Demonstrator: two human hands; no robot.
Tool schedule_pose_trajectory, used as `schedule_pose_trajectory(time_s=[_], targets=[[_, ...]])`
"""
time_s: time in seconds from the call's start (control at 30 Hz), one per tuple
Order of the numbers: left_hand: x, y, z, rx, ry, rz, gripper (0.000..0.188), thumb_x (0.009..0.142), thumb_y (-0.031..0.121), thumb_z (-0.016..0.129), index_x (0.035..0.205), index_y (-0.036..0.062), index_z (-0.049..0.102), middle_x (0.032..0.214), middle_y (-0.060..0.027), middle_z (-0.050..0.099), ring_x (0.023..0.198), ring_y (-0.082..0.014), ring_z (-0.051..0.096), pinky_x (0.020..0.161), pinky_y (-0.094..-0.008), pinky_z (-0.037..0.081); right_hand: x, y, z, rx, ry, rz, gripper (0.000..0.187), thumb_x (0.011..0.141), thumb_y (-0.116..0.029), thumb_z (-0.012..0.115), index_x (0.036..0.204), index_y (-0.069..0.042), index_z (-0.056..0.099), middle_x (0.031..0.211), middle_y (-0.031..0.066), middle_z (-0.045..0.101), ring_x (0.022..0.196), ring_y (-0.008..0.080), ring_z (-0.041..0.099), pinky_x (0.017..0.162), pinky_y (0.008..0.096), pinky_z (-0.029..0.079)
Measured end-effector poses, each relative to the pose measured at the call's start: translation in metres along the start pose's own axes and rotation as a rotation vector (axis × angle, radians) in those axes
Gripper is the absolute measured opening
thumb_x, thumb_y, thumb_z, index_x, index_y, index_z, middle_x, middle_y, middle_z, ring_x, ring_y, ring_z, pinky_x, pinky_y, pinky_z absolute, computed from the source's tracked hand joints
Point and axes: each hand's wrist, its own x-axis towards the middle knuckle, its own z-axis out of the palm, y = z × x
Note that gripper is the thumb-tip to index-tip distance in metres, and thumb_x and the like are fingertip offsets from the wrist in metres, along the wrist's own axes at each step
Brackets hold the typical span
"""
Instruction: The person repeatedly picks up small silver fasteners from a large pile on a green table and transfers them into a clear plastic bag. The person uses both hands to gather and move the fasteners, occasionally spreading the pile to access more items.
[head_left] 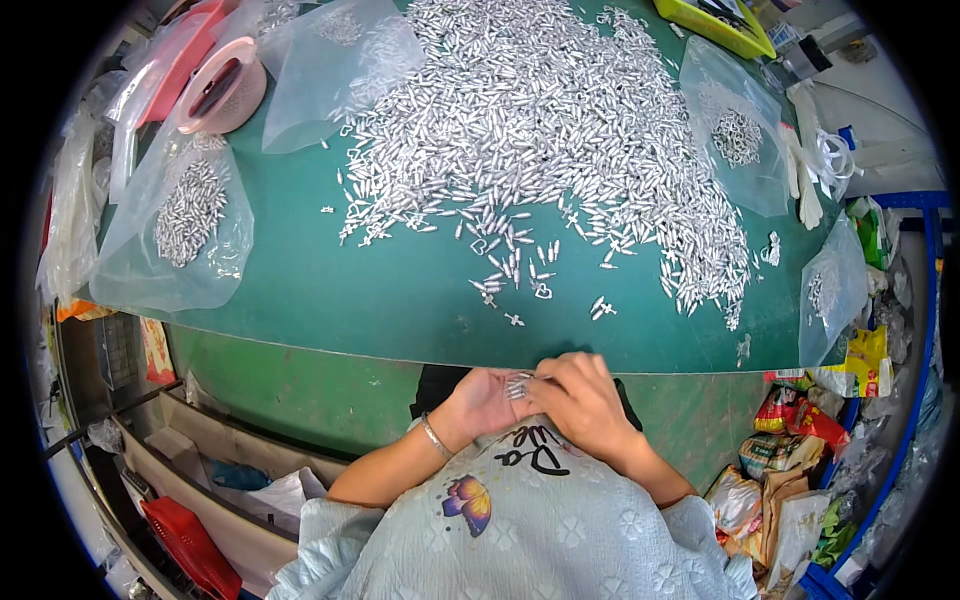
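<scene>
My left hand [478, 402] is palm up just off the table's front edge, cupped around several small silver bullet-shaped metal pieces [516, 386]. Over that palm my right hand [582, 398] bends its fingers down, closed, with the fingertips at the pieces; what they pinch, if anything, is hidden. Beyond both hands, a big heap of similar silver pieces [530, 120] spreads over the green tabletop [340, 310]. A few loose ones lie nearer, among them a small cross-shaped piece [514, 320] and a heart-shaped piece [542, 292].
Clear plastic bags with silver pieces lie left [125, 265] and right [765, 185] on the table. A pink basket [250, 95] stands back left, a yellow tray [745, 40] back right. Open drawers [230, 455] are at lower left, a blue rack [925, 330] at right.
</scene>
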Motion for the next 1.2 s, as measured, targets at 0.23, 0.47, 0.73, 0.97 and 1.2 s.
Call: schedule_pose_trajectory(time_s=[0.23, 0.47, 0.73, 0.97, 1.2], targets=[[0.009, -0.012, 0.040, 0.561, 0.365, 0.065, 0.045, 0.099, 0.012, 0.046, 0.136, -0.0136, 0.040, 0.137, -0.0322, 0.047, 0.128, -0.0398, 0.050, 0.110, -0.0473, 0.042, 0.020, 0.026, -0.025, -0.271, 0.330, 0.377, 0.019, 0.080, -0.003, 0.070, 0.098, -0.004, 0.067, 0.098, 0.0089, 0.061, 0.089, 0.0296, 0.055, 0.078, 0.0398, 0.041], [0.019, -0.016, 0.048, 0.508, 0.264, 0.012, 0.050, 0.099, 0.009, 0.045, 0.140, -0.0155, 0.031, 0.145, -0.0346, 0.036, 0.134, -0.0418, 0.042, 0.113, -0.0468, 0.037, 0.001, 0.062, -0.030, -0.331, 0.457, 0.432, 0.021, 0.080, -0.004, 0.070, 0.101, -0.003, 0.066, 0.100, 0.0107, 0.059, 0.092, 0.0298, 0.054, 0.080, 0.0396, 0.041], [0.023, -0.018, 0.043, 0.391, 0.250, -0.024, 0.049, 0.100, 0.012, 0.038, 0.139, -0.0174, 0.031, 0.146, -0.0365, 0.032, 0.136, -0.0444, 0.038, 0.114, -0.0487, 0.034, 0.025, 0.043, -0.019, -0.217, 0.263, 0.331, 0.030, 0.079, -0.006, 0.071, 0.108, -0.001, 0.062, 0.104, 0.0123, 0.056, 0.094, 0.0312, 0.054, 0.080, 0.0411, 0.045], [0.018, -0.009, -0.009, -0.045, -0.124, -0.064, 0.041, 0.100, 0.011, 0.038, 0.131, -0.0159, 0.041, 0.137, -0.0306, 0.047, 0.130, -0.0393, 0.048, 0.113, -0.0478, 0.038, 0.002, 0.004, -0.017, 0.129, -0.045, 0.150, 0.023, 0.078, -0.001, 0.068, 0.100, -0.001, 0.062, 0.098, 0.0135, 0.056, 0.089, 0.0338, 0.056, 0.076, 0.0402, 0.048], [0.021, -0.013, 0.034, 0.370, 0.283, -0.024, 0.043, 0.099, 0.009, 0.045, 0.134, -0.0148, 0.041, 0.136, -0.0278, 0.051, 0.125, -0.0351, 0.054, 0.108, -0.0428, 0.045, 0.054, 0.052, -0.037, -0.267, 0.337, 0.262, 0.021, 0.083, -0.005, 0.066, 0.102, 0.000, 0.057, 0.098, 0.0154, 0.052, 0.088, 0.0354, 0.057, 0.073, 0.0427, 0.049]])
